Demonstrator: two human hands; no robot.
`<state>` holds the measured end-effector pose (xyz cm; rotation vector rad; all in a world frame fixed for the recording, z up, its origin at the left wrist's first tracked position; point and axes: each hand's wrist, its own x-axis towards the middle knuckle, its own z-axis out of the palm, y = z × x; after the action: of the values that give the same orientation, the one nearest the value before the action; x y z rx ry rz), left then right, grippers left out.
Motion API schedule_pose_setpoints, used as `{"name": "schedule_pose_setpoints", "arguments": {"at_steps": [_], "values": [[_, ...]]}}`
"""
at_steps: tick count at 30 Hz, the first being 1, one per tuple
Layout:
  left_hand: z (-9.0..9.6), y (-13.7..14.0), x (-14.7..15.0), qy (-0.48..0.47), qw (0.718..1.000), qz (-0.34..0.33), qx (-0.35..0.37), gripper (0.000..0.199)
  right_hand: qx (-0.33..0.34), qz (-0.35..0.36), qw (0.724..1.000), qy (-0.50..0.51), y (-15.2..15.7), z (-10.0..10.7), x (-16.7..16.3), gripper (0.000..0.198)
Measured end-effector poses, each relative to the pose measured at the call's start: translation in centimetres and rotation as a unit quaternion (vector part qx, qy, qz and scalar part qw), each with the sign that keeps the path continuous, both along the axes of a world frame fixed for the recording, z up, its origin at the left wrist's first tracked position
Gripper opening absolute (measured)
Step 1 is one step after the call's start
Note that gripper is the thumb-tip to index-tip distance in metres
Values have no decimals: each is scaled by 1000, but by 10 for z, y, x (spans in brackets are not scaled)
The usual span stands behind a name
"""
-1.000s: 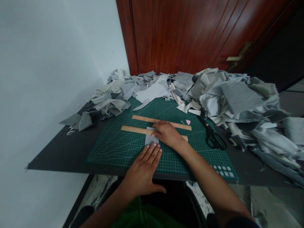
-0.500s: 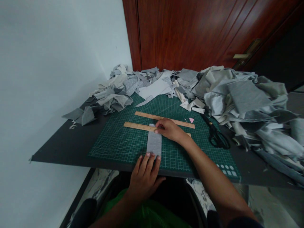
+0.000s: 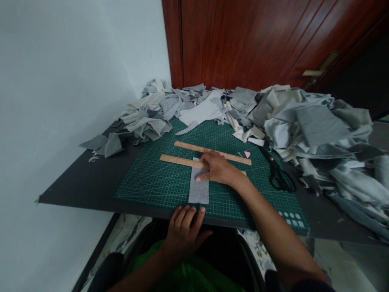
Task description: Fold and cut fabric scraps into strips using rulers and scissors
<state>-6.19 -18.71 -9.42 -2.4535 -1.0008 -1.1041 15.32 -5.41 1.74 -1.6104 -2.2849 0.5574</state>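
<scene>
A grey fabric strip [image 3: 199,192] lies lengthwise on the green cutting mat [image 3: 146,182]. Across its far end runs a wooden ruler [image 3: 174,160]. My right hand [image 3: 219,168] rests over this ruler and the strip, its thumb spread towards me on the cloth and its fingertips beyond the ruler; part of the ruler is hidden beneath it. At the table's front edge, my left hand [image 3: 185,225] lies with fingers stretched out, just short of the strip's near end. A second wooden ruler [image 3: 237,158] lies farther back, roughly parallel.
Black-handled scissors [image 3: 281,176] lie at the mat's right side, near a small pink triangular piece [image 3: 247,154]. Grey and white fabric scraps [image 3: 319,121] are heaped at the right and along the back, with more scraps [image 3: 148,127] at the left. A wall [image 3: 75,81] borders the left.
My left hand has slid back off the strip towards the table edge. My right hand's thumb has opened away from its fingers, down onto the strip.
</scene>
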Motion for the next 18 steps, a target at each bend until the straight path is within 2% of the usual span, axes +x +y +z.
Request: {"name": "schedule_pose_setpoints", "arguments": {"at_steps": [6, 13, 18], "values": [[-3, 0, 1, 2, 1000, -13, 8, 68, -11, -5, 1000, -6, 0, 1, 0, 55], [18, -6, 16, 19, 994, 38, -101, 78, -7, 4, 1000, 6, 3, -2, 2, 54], [27, -11, 18, 36, 990, 70, -118, 76, 0, 2, 1000, 21, 5, -7, 3, 55]]}}
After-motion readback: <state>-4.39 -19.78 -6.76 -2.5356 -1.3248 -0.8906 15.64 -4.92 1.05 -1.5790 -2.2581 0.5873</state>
